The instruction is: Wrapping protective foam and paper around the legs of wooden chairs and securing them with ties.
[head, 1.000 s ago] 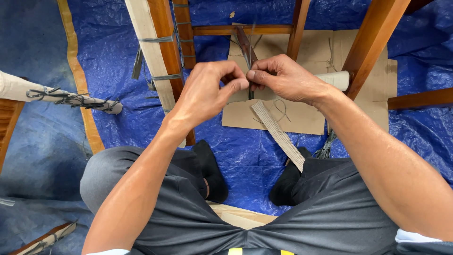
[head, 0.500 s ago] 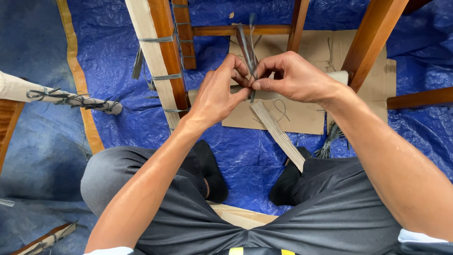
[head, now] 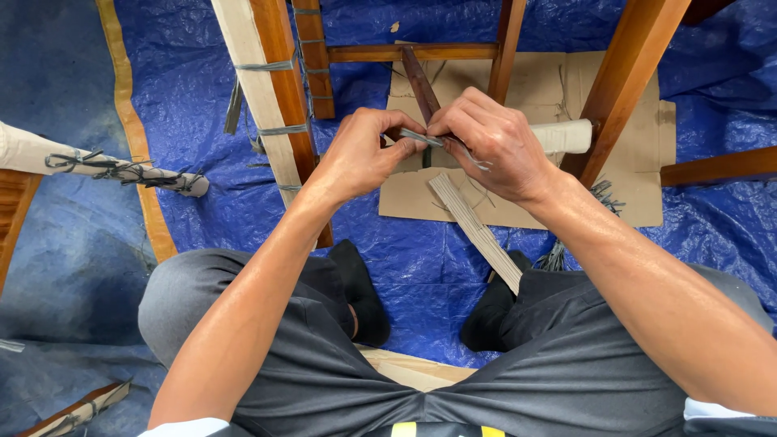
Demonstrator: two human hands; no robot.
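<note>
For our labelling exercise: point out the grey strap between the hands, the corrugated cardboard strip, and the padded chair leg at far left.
grey strap point(head: 421, 138), head view, stretch between both fingers
cardboard strip point(head: 473, 226), head view, middle of its ribbed face
padded chair leg point(head: 32, 154), head view, wrapped shaft

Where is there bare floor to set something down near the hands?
Bare blue tarp lies between the wrapped wooden rail and the tan tarp border, and between the feet. The cardboard sheet is crowded where left hand and right hand pinch the grey strip.
</note>
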